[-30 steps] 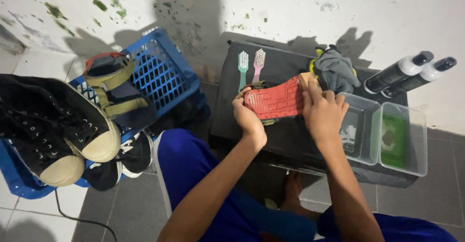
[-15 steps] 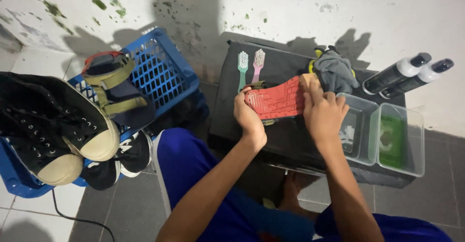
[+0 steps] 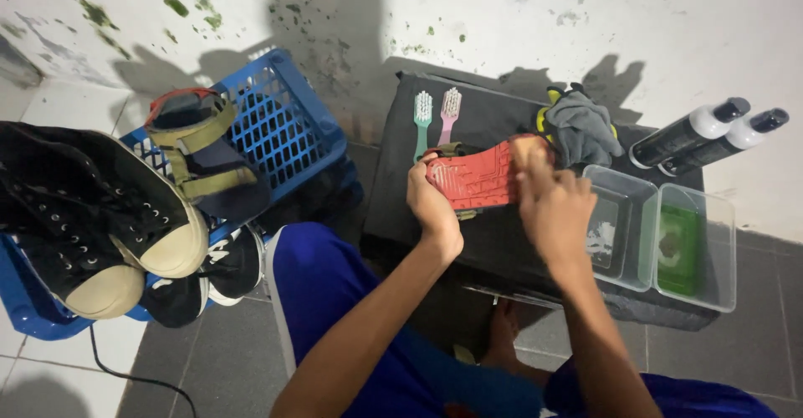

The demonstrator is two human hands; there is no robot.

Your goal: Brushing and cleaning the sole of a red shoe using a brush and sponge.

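Note:
My left hand (image 3: 432,205) grips the near end of a sandal with a red patterned sole (image 3: 477,180), held sole-up over a black work surface (image 3: 493,242). Pressed against the far end of that sole, my right hand (image 3: 554,205) is closed around a small tan brush or sponge (image 3: 525,146); most of it is hidden by my fingers. A green toothbrush (image 3: 421,121) and a pink toothbrush (image 3: 449,113) lie just beyond the sandal. A grey cloth (image 3: 581,129) is bunched to the right of them.
Two clear plastic tubs (image 3: 669,238) sit at the right, one with green liquid. Two black spray bottles (image 3: 711,138) lie by the wall. A blue basket (image 3: 284,125) at left holds black sneakers (image 3: 92,217) and an olive sandal (image 3: 201,150). A cable runs across the floor.
My right hand has shifted slightly along the far end of the red sole; the left hand keeps its hold. Nothing else has moved.

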